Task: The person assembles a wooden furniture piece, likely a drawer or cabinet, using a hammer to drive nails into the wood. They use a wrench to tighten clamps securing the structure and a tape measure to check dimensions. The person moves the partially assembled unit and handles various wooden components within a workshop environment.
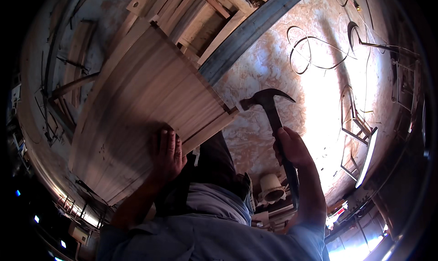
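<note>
A large wooden panel (127,110) of light brown boards lies tilted across the left and middle of the view. My left hand (169,155) rests on its near part with the fingers laid flat, holding nothing. A pale wooden strip (211,129) runs along the panel's right edge. My right hand (293,147) is wrapped round the handle of a claw hammer (272,114). The hammer's striking face is at the strip's far end, with its claw turned to the right. Whether the face touches the wood I cannot tell.
A grey metal beam (255,35) crosses beyond the panel, beside stacked wooden pieces (191,21). Loose cable (315,65) loops over the stained floor (269,74). A metal frame (353,133) stands at the right. A pale round container (272,184) sits near my right side.
</note>
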`<action>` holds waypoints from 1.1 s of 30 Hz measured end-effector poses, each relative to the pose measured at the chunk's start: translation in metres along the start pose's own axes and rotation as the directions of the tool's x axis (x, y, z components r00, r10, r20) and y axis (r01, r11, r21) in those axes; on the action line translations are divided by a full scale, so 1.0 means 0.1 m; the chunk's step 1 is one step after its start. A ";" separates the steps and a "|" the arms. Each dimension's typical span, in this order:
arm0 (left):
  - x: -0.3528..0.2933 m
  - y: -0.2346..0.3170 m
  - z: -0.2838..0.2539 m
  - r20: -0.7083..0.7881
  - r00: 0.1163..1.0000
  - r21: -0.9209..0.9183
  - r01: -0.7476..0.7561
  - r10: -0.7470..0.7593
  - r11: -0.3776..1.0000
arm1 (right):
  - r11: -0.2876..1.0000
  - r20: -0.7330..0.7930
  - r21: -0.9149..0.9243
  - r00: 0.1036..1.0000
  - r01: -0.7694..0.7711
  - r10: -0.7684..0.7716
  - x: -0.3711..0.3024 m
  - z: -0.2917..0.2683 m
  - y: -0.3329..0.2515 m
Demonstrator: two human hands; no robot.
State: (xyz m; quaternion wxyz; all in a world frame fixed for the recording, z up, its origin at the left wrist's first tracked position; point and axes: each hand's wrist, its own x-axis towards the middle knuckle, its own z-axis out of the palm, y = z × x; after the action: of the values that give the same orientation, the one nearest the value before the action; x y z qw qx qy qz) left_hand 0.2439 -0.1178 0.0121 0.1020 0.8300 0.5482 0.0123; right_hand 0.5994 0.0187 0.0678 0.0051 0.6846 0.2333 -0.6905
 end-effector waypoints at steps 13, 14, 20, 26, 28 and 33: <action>0.00 0.01 -0.02 0.003 1.000 -0.002 -0.003 0.003 1.000 | 0.999 0.001 -0.013 0.999 0.039 -0.039 0.01 -0.03 -0.02; -0.02 0.01 -0.01 -0.003 1.000 -0.012 -0.004 0.004 1.000 | 0.994 -0.063 0.109 0.998 0.011 -0.005 -0.03 -0.02 -0.05; -0.03 0.01 -0.03 0.014 1.000 -0.025 -0.014 0.014 1.000 | 0.999 0.054 -0.040 0.999 0.004 -0.002 -0.01 0.04 -0.01; -0.03 0.01 -0.02 -0.028 0.999 -0.036 -0.030 0.029 0.999 | 0.993 -0.054 0.118 0.998 -0.022 0.029 0.02 0.00 -0.03; -0.02 0.02 -0.01 -0.033 0.999 -0.036 -0.029 0.028 0.999 | 0.986 -0.057 0.164 0.998 -0.012 0.022 0.03 0.02 0.06; -0.02 0.01 -0.04 -0.033 0.999 -0.018 -0.028 0.027 0.999 | 0.999 0.044 -0.008 0.999 0.031 -0.031 0.00 0.03 0.02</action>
State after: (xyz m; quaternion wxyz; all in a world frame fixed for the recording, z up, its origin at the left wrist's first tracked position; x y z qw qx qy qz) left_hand 0.2435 -0.1200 0.0162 0.1004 0.8363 0.5381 0.0321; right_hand 0.5977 0.0156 0.0672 0.0025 0.6654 0.2468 -0.7045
